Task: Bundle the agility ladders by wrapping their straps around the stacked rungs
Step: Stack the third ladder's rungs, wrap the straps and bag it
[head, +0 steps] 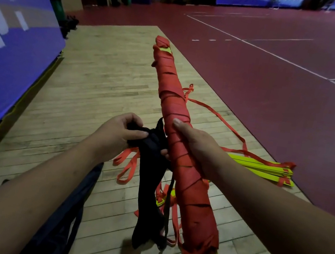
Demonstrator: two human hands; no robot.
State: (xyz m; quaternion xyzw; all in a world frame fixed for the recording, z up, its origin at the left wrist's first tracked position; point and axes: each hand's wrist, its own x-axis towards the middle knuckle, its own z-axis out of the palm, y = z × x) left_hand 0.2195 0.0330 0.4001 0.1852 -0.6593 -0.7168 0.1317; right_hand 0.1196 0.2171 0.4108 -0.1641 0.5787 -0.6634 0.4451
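Right hand (195,144), fingers (165,153) curled round ladder bundle (172,95)

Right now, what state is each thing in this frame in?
Ladder bundle: strap-wound, held off the floor, tilted.
Black bag: limp, hanging beside the bundle.
Right hand: grips the bundle mid-length.
Left hand: pinches the bag's top.
Second ladder: rungs stacked on the floor, straps loose.

Seen of the body: left hand (117,134) and right hand (194,146), both bare; forearms (32,182) bare along their whole visible length.
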